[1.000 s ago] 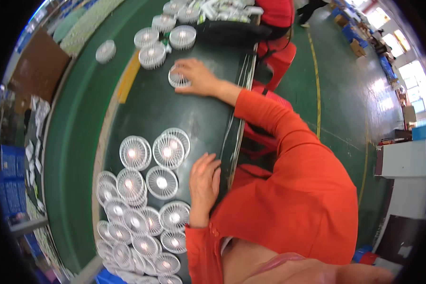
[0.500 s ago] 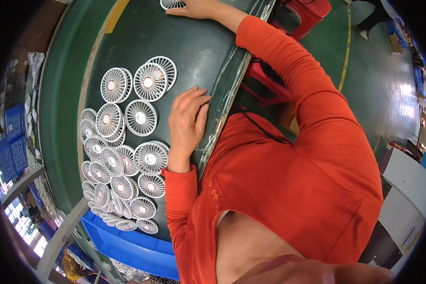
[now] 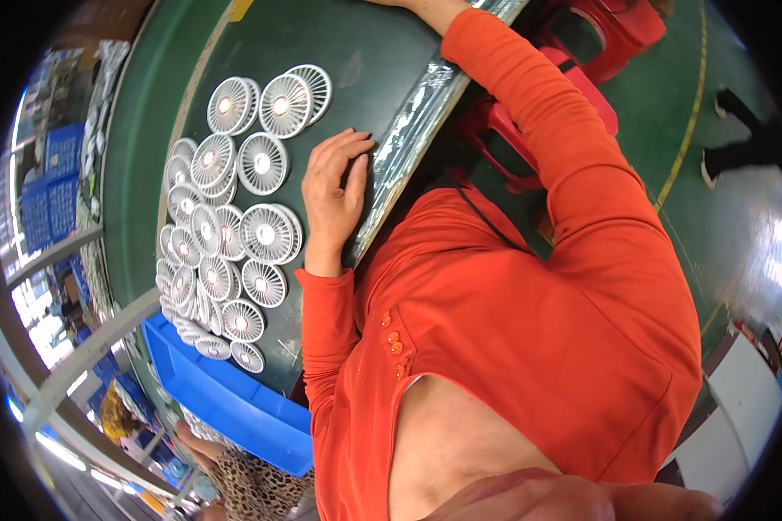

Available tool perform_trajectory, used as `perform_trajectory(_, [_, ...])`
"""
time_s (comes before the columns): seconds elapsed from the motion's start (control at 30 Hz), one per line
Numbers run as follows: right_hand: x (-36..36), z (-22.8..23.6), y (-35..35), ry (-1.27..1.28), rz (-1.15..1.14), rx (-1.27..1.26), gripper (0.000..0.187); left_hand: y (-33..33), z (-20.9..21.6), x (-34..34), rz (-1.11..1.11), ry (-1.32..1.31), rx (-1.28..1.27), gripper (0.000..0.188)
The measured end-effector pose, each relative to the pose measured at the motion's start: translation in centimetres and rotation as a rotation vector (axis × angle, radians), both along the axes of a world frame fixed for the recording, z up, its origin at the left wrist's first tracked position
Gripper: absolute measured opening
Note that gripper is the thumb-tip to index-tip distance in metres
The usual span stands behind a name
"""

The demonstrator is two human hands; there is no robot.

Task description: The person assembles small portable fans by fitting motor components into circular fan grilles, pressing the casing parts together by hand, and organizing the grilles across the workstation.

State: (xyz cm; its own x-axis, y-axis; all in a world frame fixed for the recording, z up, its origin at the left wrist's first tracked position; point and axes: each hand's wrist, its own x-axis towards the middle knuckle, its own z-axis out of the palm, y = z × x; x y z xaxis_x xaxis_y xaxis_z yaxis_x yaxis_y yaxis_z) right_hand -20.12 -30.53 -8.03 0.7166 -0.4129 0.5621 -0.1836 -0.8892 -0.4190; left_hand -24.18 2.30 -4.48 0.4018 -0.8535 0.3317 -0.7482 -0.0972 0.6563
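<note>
here's the left hand (image 3: pixel 333 187), back upward over the dark green tabletop (image 3: pixel 347 65), just beside a crowd of white, round, spoked grilles (image 3: pixel 228 232). its fingers lie close together, loosely bent, the thumb standing a little apart; it's relaxed and half spread, with nothing visible in its hold.

up at the top edge, only a sliver of the right hand (image 3: pixel 395 2) shows. can't tell how far open that one is, or whether it holds anything.

back to the grilles: they spread along the tabletop to the left of the left hand, many overlapping, and they bunch tightest toward the near end. nearest that hand are a flat-lying single grille (image 3: pixel 262 163) and, near the wrist, an overlapping stack (image 3: pixel 268 233). farther up sit two leaning pairs, side by side, pale centres catching the light.

along the table's right edge runs shiny clear film (image 3: pixel 417 113). below the near end sits a long blue plastic tray (image 3: pixel 222 382), and beyond it, lower left, a person in leopard-print clothing (image 3: pixel 256 482). over on the right, red plastic stools (image 3: pixel 630 30) stand on the green floor, and another person's dark-trousered legs (image 3: pixel 752 148) show past the yellow floor line (image 3: pixel 691 122).
</note>
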Motion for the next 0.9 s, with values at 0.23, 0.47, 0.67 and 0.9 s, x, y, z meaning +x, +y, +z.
perform_trajectory(0.23, [-0.8,0.1,0.2,0.017,0.004,0.007,0.049,1.6,-0.3,-2.5,0.097,0.004,-0.022,0.016])
perform_trajectory(0.47, [-0.2,0.5,-0.1,-0.008,0.012,-0.004,0.050,0.3,0.7,-5.5,-0.132,0.161,-0.002,0.018])
perform_trajectory(0.67, [0.6,1.0,0.4,-0.065,0.085,-0.080,0.050,-1.6,11.6,-5.5,-0.573,0.845,-0.333,0.075])
perform_trajectory(0.9, [1.2,-0.4,-2.5,0.020,0.092,-0.212,0.053,-0.2,18.1,-5.4,-0.402,0.589,-1.051,0.058])
